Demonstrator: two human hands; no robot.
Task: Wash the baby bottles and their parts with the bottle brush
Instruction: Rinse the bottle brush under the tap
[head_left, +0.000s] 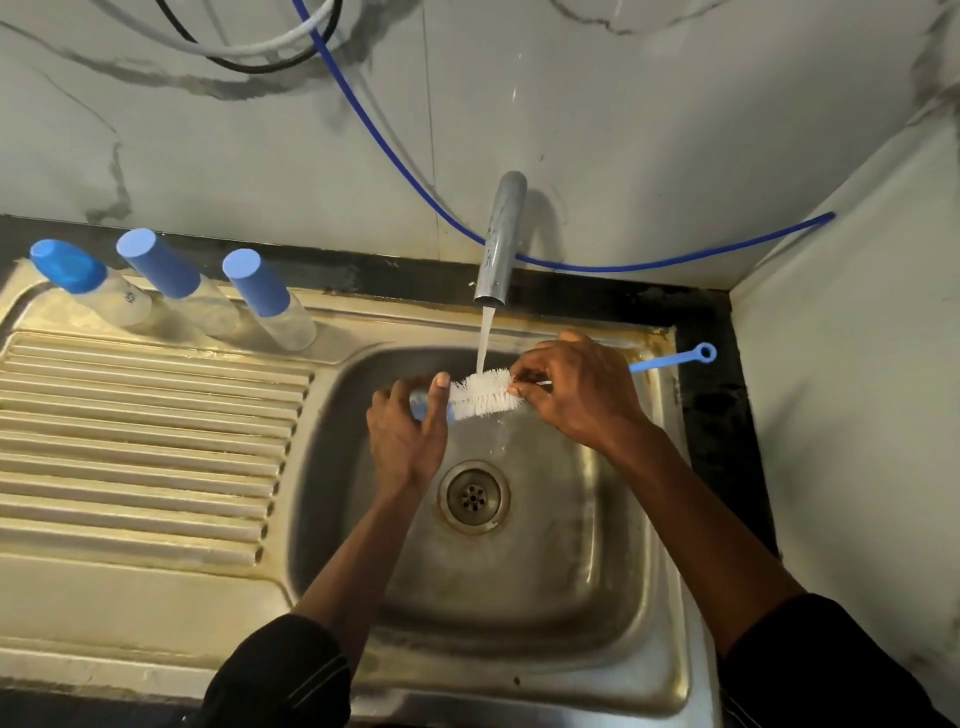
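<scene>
1. Grip on both sides is closed on the bottle brush (483, 396). The left hand (408, 436) curls its fingers and thumb round the blue end left of the white bristles, and the right hand (576, 397) pinches the stem just right of them.
2. The brush lies roughly level over the back part of the sink (597, 597) basin. Its blue handle juts out past the right hand, across the right rim, and ends in a ring over the black surface (719, 426).
3. Water (484, 338) falls from the tap (500, 239) straight onto the bristles, between the 2 hands.
4. 3 baby bottles (270, 301) stand in a row on the back ledge, left of the basin and well apart from the hands. Each has a clear body and a blue cap on, and all 3 lean leftward in the view.
5. A ridged drainboard (135, 441) fills the left side in front of the bottles.
6. The drain (472, 496) sits in the basin floor, below and between the 2 wrists, with bare steel around it.
7. A blue hose (623, 269) sags along the wall (649, 130) behind the tap, and white and black cables (244, 52) loop at the top left.
8. The spout overhangs the back of the basin just above the brush. The side wall stands near the handle's ring, beyond the narrow black strip.
9. Both forearms, in black sleeves (280, 670), cross the near rim of the basin.
</scene>
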